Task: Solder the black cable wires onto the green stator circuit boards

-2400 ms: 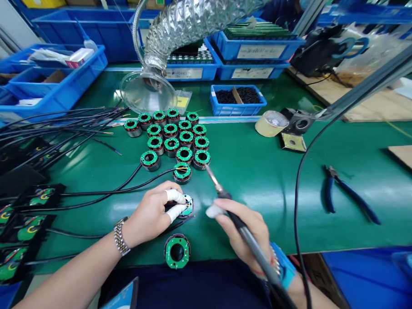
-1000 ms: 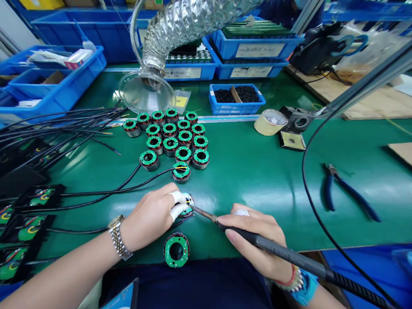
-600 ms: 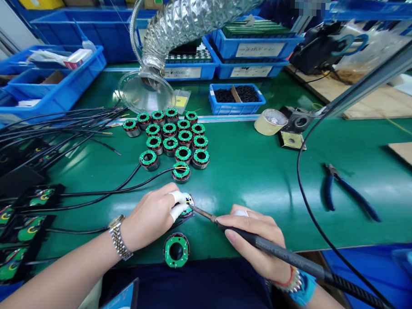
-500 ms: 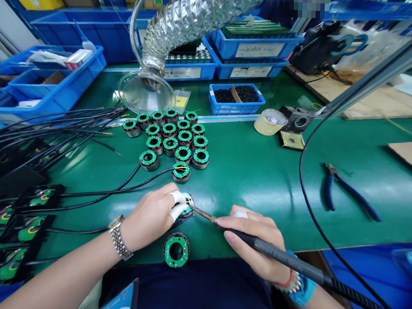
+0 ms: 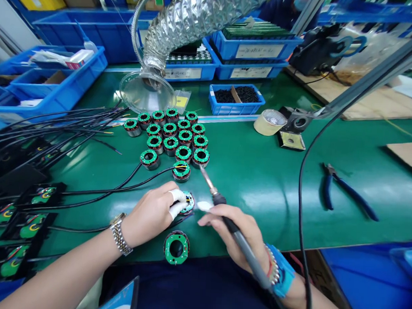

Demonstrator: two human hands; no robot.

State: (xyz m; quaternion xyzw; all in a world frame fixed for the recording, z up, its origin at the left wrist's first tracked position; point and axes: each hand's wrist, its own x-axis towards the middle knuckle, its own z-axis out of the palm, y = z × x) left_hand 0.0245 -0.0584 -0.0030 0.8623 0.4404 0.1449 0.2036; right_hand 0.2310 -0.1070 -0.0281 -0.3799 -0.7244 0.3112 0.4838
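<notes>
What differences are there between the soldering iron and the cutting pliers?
The soldering iron is held in the right hand; the cutting pliers lie on the green table. The soldering iron has one dark handle; the cutting pliers have two blue ones, spread apart. Both have metal tips.

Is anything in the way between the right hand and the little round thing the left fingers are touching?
Nothing visible: just a narrow gap of green tabletop lies between the right hand and the round part. The left hand covers its left side, and the soldering iron points past it.
</notes>
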